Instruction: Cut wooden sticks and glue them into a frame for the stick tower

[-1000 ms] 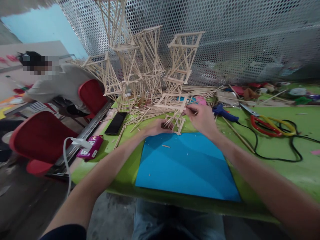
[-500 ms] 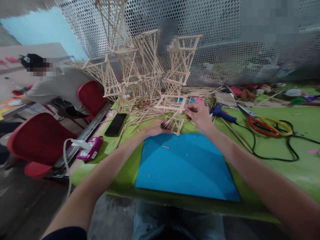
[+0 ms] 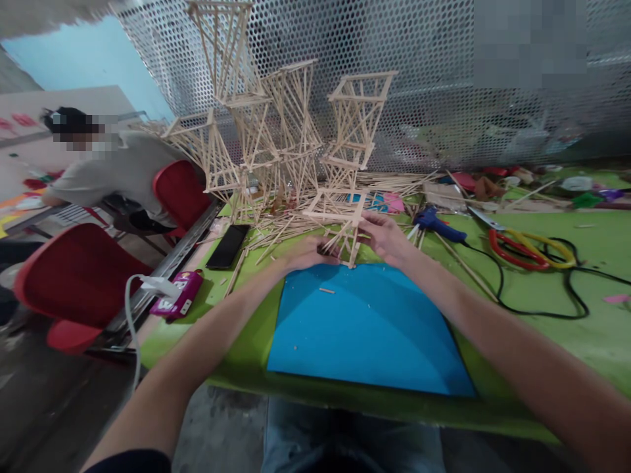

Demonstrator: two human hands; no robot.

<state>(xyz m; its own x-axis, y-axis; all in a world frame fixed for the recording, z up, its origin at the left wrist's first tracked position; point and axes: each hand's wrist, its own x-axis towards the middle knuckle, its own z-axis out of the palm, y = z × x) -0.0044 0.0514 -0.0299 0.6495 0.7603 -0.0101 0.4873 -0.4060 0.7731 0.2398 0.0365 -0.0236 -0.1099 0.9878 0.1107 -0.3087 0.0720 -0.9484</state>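
Observation:
A small stick frame point(image 3: 336, 205), built of thin wooden sticks with a square top, stands at the far edge of a blue sheet point(image 3: 365, 328). My left hand point(image 3: 313, 254) grips its lower left side, fingers closed around the sticks, fingertips partly hidden. On the upper right corner, just under the square top, the fingers of my right hand point(image 3: 387, 238) are closed against the frame. Behind it rises a tall stick structure point(image 3: 251, 131) of several stacked twisted sections, with another stick tower point(image 3: 357, 121) to its right.
Loose sticks point(image 3: 280, 226) lie heaped behind my hands. A phone point(image 3: 228, 246) and a purple power strip point(image 3: 178, 293) are at left. Right of my hand are a blue glue gun point(image 3: 440, 225) with a black cord and scissors point(image 3: 532, 248). A person point(image 3: 123, 161) sits beyond red chairs point(image 3: 83, 282).
My right hand has shifted slightly down and left, its fingers now lower against the frame's corner. The left hand and the frame look nearly unmoved.

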